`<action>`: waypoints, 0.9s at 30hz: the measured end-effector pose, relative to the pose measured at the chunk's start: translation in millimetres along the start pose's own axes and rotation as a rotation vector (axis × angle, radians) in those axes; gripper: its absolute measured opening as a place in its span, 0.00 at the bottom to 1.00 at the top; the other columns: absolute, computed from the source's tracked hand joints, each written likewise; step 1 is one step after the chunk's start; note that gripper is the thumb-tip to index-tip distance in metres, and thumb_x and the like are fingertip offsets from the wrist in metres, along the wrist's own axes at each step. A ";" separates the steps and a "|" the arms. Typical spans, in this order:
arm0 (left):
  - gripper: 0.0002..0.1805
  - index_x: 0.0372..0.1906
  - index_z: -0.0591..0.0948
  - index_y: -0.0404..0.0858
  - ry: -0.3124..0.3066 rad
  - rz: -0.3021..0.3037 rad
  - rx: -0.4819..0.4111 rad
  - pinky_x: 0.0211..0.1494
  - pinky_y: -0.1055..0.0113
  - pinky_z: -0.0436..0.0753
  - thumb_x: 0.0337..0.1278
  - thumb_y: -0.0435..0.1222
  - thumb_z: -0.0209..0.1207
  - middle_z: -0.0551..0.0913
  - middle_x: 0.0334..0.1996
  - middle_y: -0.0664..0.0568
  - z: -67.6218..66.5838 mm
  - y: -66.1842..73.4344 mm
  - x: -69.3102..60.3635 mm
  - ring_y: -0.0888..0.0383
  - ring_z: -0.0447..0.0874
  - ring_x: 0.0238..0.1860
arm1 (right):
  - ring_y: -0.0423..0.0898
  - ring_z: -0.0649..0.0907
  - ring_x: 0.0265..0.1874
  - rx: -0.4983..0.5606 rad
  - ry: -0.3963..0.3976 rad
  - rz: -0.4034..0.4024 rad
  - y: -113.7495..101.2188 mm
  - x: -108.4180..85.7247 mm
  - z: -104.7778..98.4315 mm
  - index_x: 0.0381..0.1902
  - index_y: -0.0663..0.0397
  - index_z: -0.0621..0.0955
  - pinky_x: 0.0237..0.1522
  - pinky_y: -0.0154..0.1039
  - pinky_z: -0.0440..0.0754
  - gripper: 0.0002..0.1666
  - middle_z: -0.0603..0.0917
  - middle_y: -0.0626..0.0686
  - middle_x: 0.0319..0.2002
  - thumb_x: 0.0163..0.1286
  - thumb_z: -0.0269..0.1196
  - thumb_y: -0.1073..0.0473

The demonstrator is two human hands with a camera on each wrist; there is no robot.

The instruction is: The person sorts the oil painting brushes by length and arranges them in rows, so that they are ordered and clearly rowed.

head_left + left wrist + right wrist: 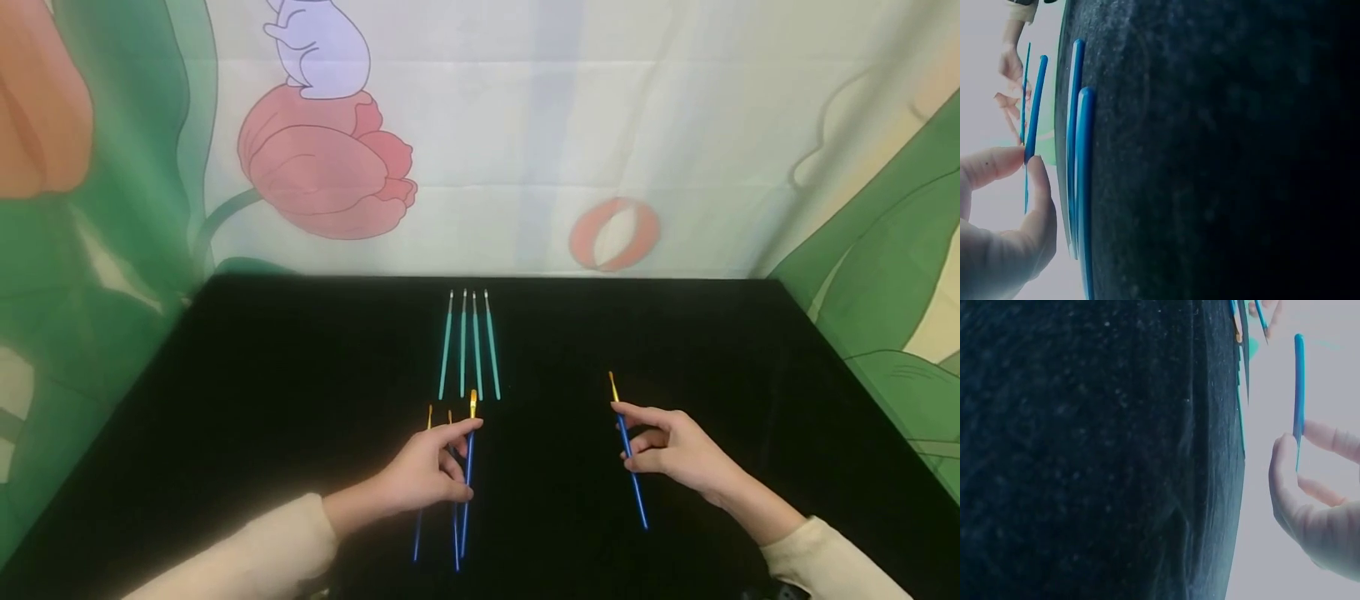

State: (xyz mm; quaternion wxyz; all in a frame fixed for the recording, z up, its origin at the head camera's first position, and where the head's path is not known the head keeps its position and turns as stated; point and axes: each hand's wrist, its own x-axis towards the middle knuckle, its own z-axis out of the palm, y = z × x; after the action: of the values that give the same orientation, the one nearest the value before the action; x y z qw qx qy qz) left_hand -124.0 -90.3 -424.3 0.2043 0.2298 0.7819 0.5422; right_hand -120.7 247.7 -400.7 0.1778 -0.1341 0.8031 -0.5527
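Observation:
My left hand [427,467] pinches a blue paintbrush [468,471] with a gold ferrule, its bristle end pointing away from me. In the left wrist view, that brush [1036,106] is raised off the table. Two more blue paintbrushes [455,533] lie side by side on the table below this hand, which partly hides them. Farther right, my right hand [678,450] grips a thinner blue paintbrush [638,498] between thumb and fingers, bristles up and tilted left. The right wrist view shows this brush [1299,381] held above the tabletop too.
Several teal paintbrushes [477,350] lie in a row at the middle of the black table [300,375], just beyond my left hand. A curtain [480,150] printed with flowers and a white animal hangs behind the table's far edge and along both sides.

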 end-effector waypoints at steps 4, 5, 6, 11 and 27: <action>0.43 0.66 0.61 0.34 0.004 -0.027 0.022 0.26 0.68 0.81 0.39 0.22 0.63 0.69 0.41 0.45 3.9 -1.3 3.2 0.58 0.79 0.27 | 0.55 0.81 0.36 0.002 -0.010 0.002 -1.0 2.3 2.5 0.64 0.73 0.59 0.40 0.37 0.81 0.41 0.73 0.71 0.44 0.54 0.63 0.70; 0.43 0.66 0.61 0.34 0.006 -0.027 0.027 0.26 0.68 0.80 0.39 0.22 0.64 0.69 0.41 0.45 4.7 -1.4 3.8 0.58 0.79 0.26 | 0.55 0.81 0.36 0.004 -0.013 0.001 -1.2 3.0 3.2 0.64 0.73 0.59 0.40 0.37 0.81 0.41 0.74 0.71 0.43 0.54 0.63 0.70; 0.43 0.66 0.61 0.34 0.007 -0.027 0.035 0.25 0.68 0.80 0.39 0.22 0.64 0.69 0.41 0.44 5.3 -1.4 4.4 0.58 0.79 0.26 | 0.55 0.81 0.36 0.005 -0.015 0.000 -1.4 3.6 3.8 0.64 0.73 0.59 0.40 0.37 0.81 0.41 0.74 0.71 0.42 0.54 0.63 0.70; 0.42 0.65 0.62 0.33 0.016 -0.044 0.096 0.23 0.68 0.79 0.38 0.22 0.65 0.70 0.40 0.45 8.0 0.2 6.1 0.61 0.78 0.22 | 0.55 0.81 0.35 0.010 -0.024 -0.009 -6.0 6.6 8.6 0.64 0.72 0.60 0.40 0.36 0.80 0.41 0.76 0.70 0.39 0.53 0.62 0.72; 0.40 0.62 0.65 0.28 -0.010 -0.067 0.220 0.18 0.70 0.78 0.37 0.24 0.66 0.70 0.40 0.45 10.9 2.8 10.0 0.62 0.76 0.16 | 0.47 0.80 0.31 -0.038 -0.115 -0.039 -16.7 23.3 38.6 0.63 0.70 0.63 0.36 0.36 0.81 0.38 0.75 0.66 0.38 0.53 0.62 0.73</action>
State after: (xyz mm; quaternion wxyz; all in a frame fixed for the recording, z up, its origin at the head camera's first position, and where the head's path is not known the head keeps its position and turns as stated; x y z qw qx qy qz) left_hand -125.5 -75.4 -425.9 0.1998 0.2275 0.8428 0.4450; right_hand -124.7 199.7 -400.9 0.2102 -0.1847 0.7990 -0.5323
